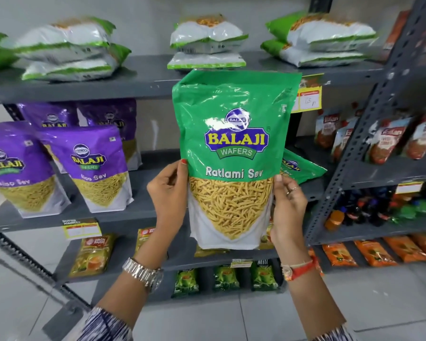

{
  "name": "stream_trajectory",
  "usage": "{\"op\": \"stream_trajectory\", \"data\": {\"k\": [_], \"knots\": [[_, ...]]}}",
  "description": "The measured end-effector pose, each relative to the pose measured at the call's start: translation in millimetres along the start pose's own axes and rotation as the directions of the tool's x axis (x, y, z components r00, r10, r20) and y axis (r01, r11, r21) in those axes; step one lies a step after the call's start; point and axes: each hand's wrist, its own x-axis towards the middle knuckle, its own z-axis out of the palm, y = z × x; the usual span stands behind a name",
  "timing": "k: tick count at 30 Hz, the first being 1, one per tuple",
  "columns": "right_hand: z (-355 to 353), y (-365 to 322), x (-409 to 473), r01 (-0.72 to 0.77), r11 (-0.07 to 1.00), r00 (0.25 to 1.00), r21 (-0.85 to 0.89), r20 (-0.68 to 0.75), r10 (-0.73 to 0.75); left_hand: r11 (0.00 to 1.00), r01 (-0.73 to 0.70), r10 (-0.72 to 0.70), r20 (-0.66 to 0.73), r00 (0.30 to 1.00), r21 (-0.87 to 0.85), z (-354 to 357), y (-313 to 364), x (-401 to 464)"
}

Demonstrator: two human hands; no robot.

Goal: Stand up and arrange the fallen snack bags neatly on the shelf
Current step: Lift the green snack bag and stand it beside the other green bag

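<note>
Both hands (169, 190) hold green bag (234, 153) upright (grey shelf (138, 83) behind).

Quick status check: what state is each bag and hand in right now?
Ratlami Sev bag: upright, held off the shelf.
Left hand: gripping its left edge.
Right hand: gripping its right edge.
Second green bag: lying tilted on the middle shelf.
Purple bags: standing.
Top-shelf bags: lying flat, stacked.

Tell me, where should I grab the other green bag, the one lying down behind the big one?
Probably by its upper right corner, coming from the right. The fallen green bag lies tilted on the middle shelf, and the held Ratlami Sev bag hides its left part, so only that side shows free.
</note>
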Motion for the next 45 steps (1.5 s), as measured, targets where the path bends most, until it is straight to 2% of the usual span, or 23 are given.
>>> {"op": "stream_trajectory", "data": {"k": [6, 13, 18, 23, 31, 35, 36, 38, 40, 41, 43, 45], "knots": [[-2.6, 35.4, 7.6, -0.041, 0.997, 0.999, -0.068, 0.008, 0.042, 0.99, 0.053, -0.065, 0.082, 0.995, 0.13, -1.8, -31.9, -1.4], [13.9, 87.5, 53.2, -0.121, 0.98, 0.985, -0.16, 0.1, 0.138, 0.933, 0.228, -0.261, 0.087, 0.962, 0.277, 16.3, -97.7, 20.7], [37.7, 114.5, 101.2, -0.175, 0.968, 0.971, -0.182, 0.129, 0.2, 0.885, 0.448, -0.452, -0.001, 0.892, 0.13, 41.8, -136.7, 57.6], [62.1, 133.6, 143.5, -0.177, 0.969, 0.955, -0.172, 0.209, 0.212, 0.875, 0.472, -0.468, -0.063, 0.882, 0.108, 57.4, -164.0, 93.8], [75.2, 164.2, 162.2, -0.125, 0.943, 0.944, -0.308, 0.256, 0.208, 0.869, 0.489, -0.483, -0.085, 0.872, 0.077, 58.4, -192.6, 105.2], [66.7, 153.3, 161.2, -0.018, 0.938, 0.95, -0.347, 0.287, 0.125, 0.897, 0.411, -0.365, -0.251, 0.897, 0.166, 70.6, -176.8, 88.3], [62.5, 147.5, 161.4, 0.0, 0.943, 0.957, -0.334, 0.272, 0.097, 0.906, 0.372, -0.309, -0.288, 0.907, 0.201, 75.1, -171.2, 81.4], [47.9, 135.5, 163.5, -0.014, 0.967, 0.977, -0.252, 0.203, 0.067, 0.915, 0.217, -0.112, -0.305, 0.946, 0.34, 88.1, -159.2, 60.4], [30.0, 121.5, 166.5, -0.051, 0.99, 0.998, -0.132, 0.033, 0.056, 0.902, 0.074, 0.038, -0.25, 0.967, 0.425, 104.5, -153.2, 36.5], [19.4, 115.4, 168.4, -0.055, 0.996, 0.995, -0.074, -0.09, 0.048, 0.908, 0.03, 0.054, -0.187, 0.981, 0.418, 115.8, -150.3, 26.8], [-4.8, 108.5, 173.5, -0.037, 0.996, 0.932, -0.084, -0.364, 0.004, 0.923, -0.094, 0.072, 0.072, 0.995, 0.373, 143.0, -148.7, 12.1], [-26.8, 112.5, 177.8, -0.097, 0.976, 0.844, -0.195, -0.536, -0.023, 0.913, -0.218, 0.071, 0.391, 0.918, 0.345, 170.3, -150.2, 6.5]]}}
